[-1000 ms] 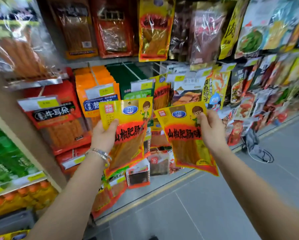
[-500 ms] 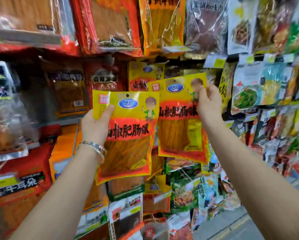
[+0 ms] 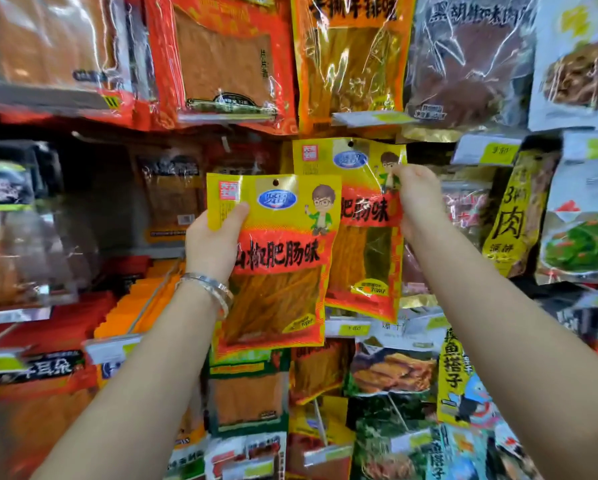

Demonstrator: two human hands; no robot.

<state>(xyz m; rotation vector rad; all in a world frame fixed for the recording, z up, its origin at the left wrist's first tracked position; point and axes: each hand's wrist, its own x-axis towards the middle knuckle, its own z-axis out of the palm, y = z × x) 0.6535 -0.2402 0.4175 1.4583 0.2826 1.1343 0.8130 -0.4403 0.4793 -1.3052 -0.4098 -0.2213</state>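
Observation:
Two matching yellow-and-red snack packets are held up before a store rack. My left hand (image 3: 214, 244) grips the nearer packet (image 3: 277, 271) by its left edge, thumb across the yellow top; a silver bracelet circles that wrist. My right hand (image 3: 417, 202) pinches the right edge of the farther packet (image 3: 370, 251), whose hang hole sits close under a peg's price tag (image 3: 373, 119). The nearer packet overlaps the left part of the farther one.
Hanging snack packets crowd the rack on all sides: a red packet (image 3: 228, 60) and an orange one (image 3: 353, 60) above, a dark one (image 3: 470, 60) upper right, green and yellow ones (image 3: 519, 216) at right. Yellow price tags hang from the pegs.
Both hands have raised the packets higher on the rack. The right hand's packet has moved up and back toward the peg under the orange packet; the view has tilted upward.

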